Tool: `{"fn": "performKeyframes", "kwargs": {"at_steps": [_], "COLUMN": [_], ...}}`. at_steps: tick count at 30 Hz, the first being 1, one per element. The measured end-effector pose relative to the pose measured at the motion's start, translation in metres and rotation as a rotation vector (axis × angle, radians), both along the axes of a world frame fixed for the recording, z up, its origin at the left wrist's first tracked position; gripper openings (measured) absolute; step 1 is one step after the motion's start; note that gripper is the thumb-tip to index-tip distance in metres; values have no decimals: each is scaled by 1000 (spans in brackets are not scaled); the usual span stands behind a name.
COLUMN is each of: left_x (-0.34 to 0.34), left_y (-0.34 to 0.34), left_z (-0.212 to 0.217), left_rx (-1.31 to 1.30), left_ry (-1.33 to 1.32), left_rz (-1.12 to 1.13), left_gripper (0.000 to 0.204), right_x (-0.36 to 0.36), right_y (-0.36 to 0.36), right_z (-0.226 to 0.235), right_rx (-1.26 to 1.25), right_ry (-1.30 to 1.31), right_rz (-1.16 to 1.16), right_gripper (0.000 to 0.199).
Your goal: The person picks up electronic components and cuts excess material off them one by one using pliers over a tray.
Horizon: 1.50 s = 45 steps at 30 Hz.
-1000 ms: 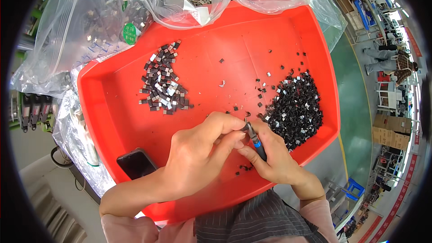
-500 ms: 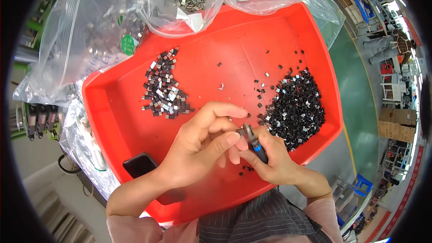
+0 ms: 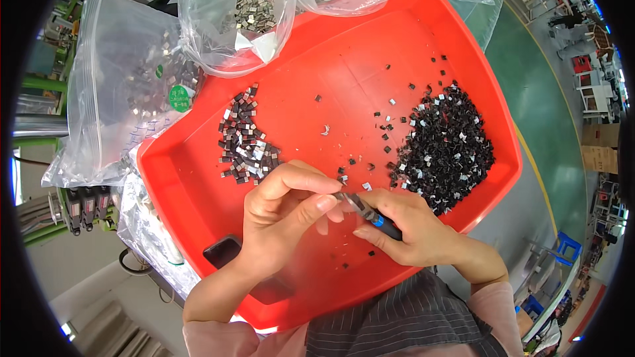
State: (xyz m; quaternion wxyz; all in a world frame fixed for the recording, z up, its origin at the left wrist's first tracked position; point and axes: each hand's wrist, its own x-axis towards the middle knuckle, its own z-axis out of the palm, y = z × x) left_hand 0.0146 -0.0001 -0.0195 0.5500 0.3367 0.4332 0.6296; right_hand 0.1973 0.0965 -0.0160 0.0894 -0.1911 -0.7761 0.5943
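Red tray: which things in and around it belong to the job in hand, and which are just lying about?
Seemingly in use:
left hand, pinching a small dark piece
right hand, gripping pliers
dark-and-silver pile, left
black pile, right
red tray
bagged metal pieces

Probably just lying about:
black phone
blue stool
cardboard box

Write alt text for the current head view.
A person's right hand holds a blue-banded tool, its metal tip close to a small piece pinched in the left hand, above a red tray. Dark-and-silver pieces lie at the tray's left, a larger heap of mostly black bits at its right; clear bags of metallic pieces sit around its far edge.
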Motion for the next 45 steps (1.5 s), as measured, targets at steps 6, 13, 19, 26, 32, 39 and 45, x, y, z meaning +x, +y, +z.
{"fn": "performKeyframes", "kwargs": {"at_steps": [6,13,19,26,32,39,45], "left_x": [-1,0,1,-2,8,2,-12], "left_y": [1,0,1,1,-2,3,2], "left_z": [0,4,1,7,2,5,5], "left_rx": [-20,-183,-215,-379,-16,-137,-113], "left_ry": [36,15,61,-34,686,406,300], "left_rz": [4,21,23,-94,67,-41,-167], "left_gripper": [15,11,10,8,9,8,8], "right_x": [0,-1,0,2,5,5,5], "right_y": [0,-1,-3,-4,-3,2,3], "right_z": [2,-6,-9,-7,-2,3,-6], "right_rx": [-73,-15,27,18,-168,-282,-95], "right_ry": [-84,-100,-178,-199,-199,-209,-111], "right_rz": [17,39,60,77,97,119,145], "right_gripper": [36,33,31,33,35,39,43]}}
